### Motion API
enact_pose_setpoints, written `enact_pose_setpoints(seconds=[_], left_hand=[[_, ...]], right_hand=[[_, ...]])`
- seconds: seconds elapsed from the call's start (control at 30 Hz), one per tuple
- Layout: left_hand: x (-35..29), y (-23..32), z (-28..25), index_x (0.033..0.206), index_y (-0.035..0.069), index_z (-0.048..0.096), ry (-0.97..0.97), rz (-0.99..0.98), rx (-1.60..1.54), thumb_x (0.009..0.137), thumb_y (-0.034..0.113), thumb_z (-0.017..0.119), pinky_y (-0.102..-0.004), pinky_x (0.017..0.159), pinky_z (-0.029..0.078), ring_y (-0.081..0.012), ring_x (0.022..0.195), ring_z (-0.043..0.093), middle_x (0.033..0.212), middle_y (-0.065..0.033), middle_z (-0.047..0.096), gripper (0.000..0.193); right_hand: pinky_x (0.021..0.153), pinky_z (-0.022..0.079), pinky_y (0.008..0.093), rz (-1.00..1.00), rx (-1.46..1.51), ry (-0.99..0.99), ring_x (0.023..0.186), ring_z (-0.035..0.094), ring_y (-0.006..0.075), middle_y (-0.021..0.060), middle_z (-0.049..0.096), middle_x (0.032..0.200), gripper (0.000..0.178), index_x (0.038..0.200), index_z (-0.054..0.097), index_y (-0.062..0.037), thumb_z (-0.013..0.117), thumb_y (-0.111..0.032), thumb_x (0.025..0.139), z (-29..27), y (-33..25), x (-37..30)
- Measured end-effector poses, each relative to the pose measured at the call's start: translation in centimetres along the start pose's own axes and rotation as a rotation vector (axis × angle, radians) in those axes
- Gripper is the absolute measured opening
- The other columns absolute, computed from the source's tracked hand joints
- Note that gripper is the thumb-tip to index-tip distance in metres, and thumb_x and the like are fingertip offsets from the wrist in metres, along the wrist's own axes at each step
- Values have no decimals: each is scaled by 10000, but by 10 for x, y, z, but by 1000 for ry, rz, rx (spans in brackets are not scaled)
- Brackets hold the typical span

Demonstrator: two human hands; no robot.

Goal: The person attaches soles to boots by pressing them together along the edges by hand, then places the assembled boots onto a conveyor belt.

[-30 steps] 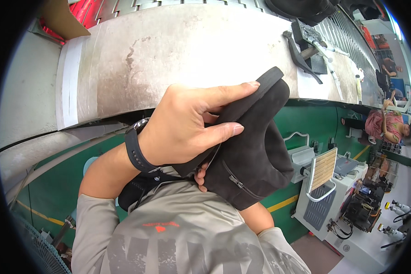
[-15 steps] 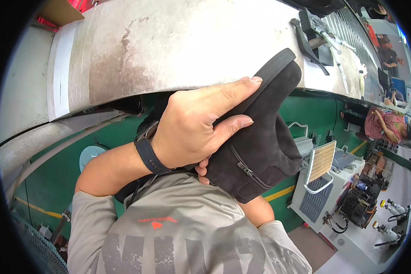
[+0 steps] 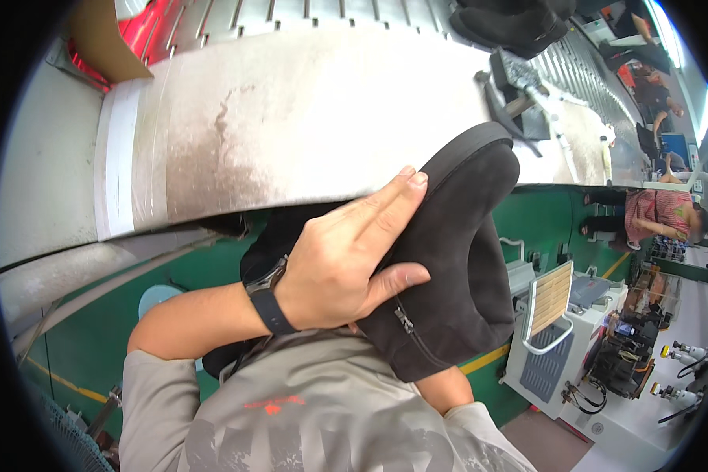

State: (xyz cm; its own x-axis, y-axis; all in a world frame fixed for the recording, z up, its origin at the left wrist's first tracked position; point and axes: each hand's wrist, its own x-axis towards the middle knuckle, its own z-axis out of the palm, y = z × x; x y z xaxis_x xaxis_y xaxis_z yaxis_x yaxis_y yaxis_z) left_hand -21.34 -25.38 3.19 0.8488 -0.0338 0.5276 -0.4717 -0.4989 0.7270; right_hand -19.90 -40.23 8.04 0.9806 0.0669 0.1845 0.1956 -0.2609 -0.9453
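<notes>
A black suede ankle boot (image 3: 448, 236) with a side zip is held in front of my chest, its dark sole facing the bench and its toe pointing up and right. My left hand (image 3: 342, 263) grips it, fingers stretched along the sole and thumb over the upper. The metal zip pull (image 3: 403, 318) hangs below that thumb. My right forearm (image 3: 446, 389) goes up behind the shaft. Of my right hand (image 3: 353, 326) only a bit of fingertip shows at the boot's heel; the boot and left hand hide the rest.
A pale, stained workbench (image 3: 291, 118) runs across ahead, with a slatted metal conveyor (image 3: 354, 14) beyond. Tools, including a hammer (image 3: 519, 102), lie at the bench's right. Dark footwear (image 3: 507, 23) sits farther back. Machinery (image 3: 551, 362) and a person in a red-patterned top (image 3: 657, 216) are to the right.
The boot has turned and sits lower in view, its opening facing more to the right. My left hand has shifted down with it, fingers straighter. More of the conveyor and footwear now shows.
</notes>
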Motion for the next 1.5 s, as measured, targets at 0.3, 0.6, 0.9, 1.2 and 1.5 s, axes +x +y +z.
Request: enact_pose_setpoints(seconds=[0.3,0.6,0.9,1.2,1.5], left_hand=[[66,19,-35,1708,0,79,110,93,-258,842,237,941,-467,1230,390,-406,1488,473,1649,-293,384,1245],[162,17,-102,1655,-48,161,-226,-84,9,773,374,992,-430,1137,501,-418,1329,644,1447,-307,609,1283],[142,-25,-103,1643,-36,162,-139,-169,161,745,328,1002,-443,1034,566,-452,1174,716,1263,-292,708,1282],[139,1,-77,1627,-117,98,-40,-27,175,763,328,978,-467,1060,551,-496,1249,653,1368,-341,619,1312],[140,-13,-76,1636,-36,221,45,-20,134,763,246,993,-452,1148,479,-407,1377,593,1494,-260,563,1200]], right_hand=[[1214,398,420,-327,-664,-57,1481,486,341,276,463,1584,968,1679,219,9,754,-421,996,0,-39,22],[1074,504,478,-125,-597,-357,1306,620,389,276,588,1446,894,1621,341,10,751,-460,980,56,31,105],[671,580,440,-495,-461,-346,720,746,338,153,767,847,226,963,781,-68,818,-290,941,-9,19,130],[924,627,338,-719,-181,-314,1066,757,201,177,763,1244,613,1510,582,34,817,-45,950,-18,-80,167],[947,590,286,-453,41,-709,1058,730,142,163,785,1177,517,1495,588,75,740,-30,1012,-26,-101,219]])
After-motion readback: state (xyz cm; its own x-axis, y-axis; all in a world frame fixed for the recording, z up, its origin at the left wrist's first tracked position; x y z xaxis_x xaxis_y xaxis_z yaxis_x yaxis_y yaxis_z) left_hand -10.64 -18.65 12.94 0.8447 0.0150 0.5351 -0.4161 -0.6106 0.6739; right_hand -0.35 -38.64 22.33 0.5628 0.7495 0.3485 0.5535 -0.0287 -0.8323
